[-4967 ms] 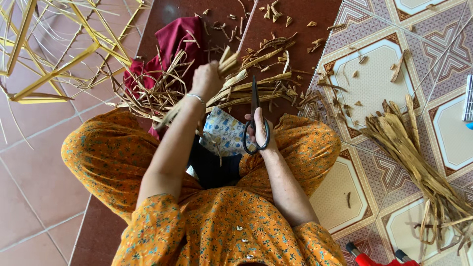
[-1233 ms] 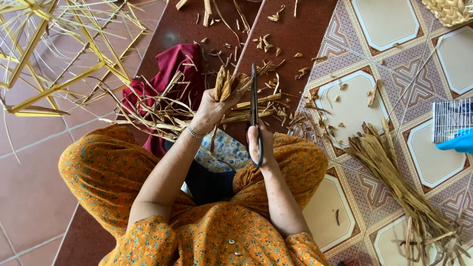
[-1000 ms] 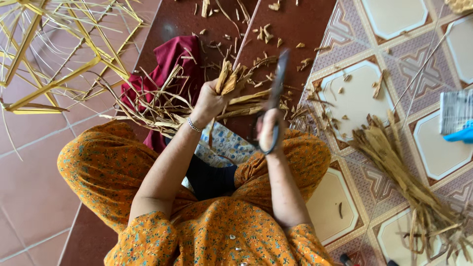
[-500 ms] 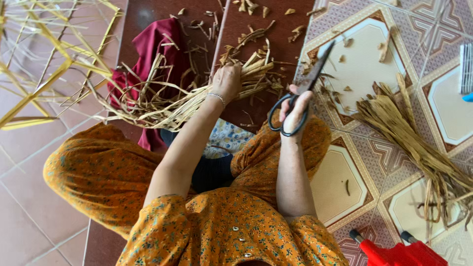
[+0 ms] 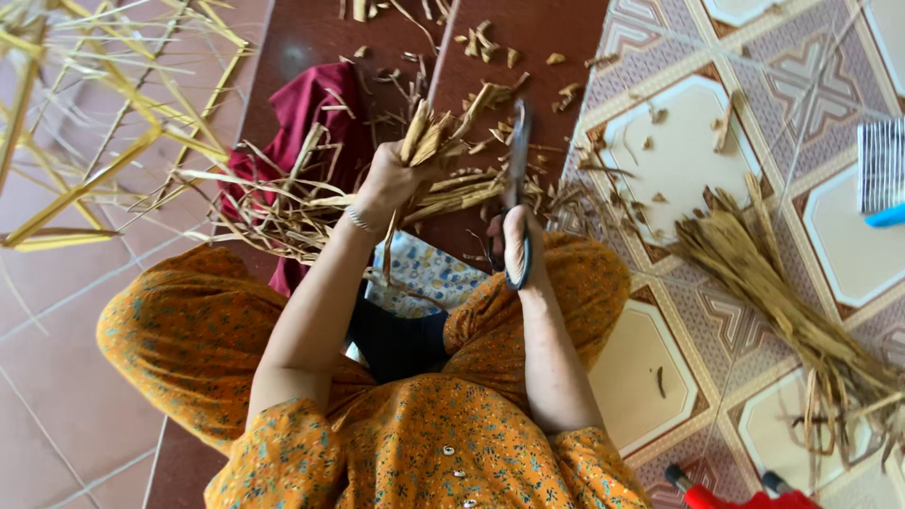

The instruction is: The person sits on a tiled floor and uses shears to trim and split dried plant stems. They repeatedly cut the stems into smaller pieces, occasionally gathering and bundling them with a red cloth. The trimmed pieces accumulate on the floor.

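From my remote seat, the view runs left to right. A frame of yellow strips [image 5: 85, 141] lies on the plain reddish tiles at far left. Next comes a dark red cloth [image 5: 316, 123], partly buried under loose dried leaves. The left hand [image 5: 388, 179] is raised over them, fingers clamped around a bundle of dried leaf strips [image 5: 429, 141], whose cut ends stick up out of the fist while the long ends trail down and left across the cloth. Just beside it, the right hand [image 5: 514, 240] grips the black handles of a pair of scissors [image 5: 517, 179], fingers through the loops; the blades point up, close to the bundle. They are blurred, and I cannot tell whether they touch it. Cut scraps [image 5: 485, 38] litter the dark mat above. Well apart on the patterned tiles at right lies a separate sheaf of dried leaves [image 5: 782, 302].
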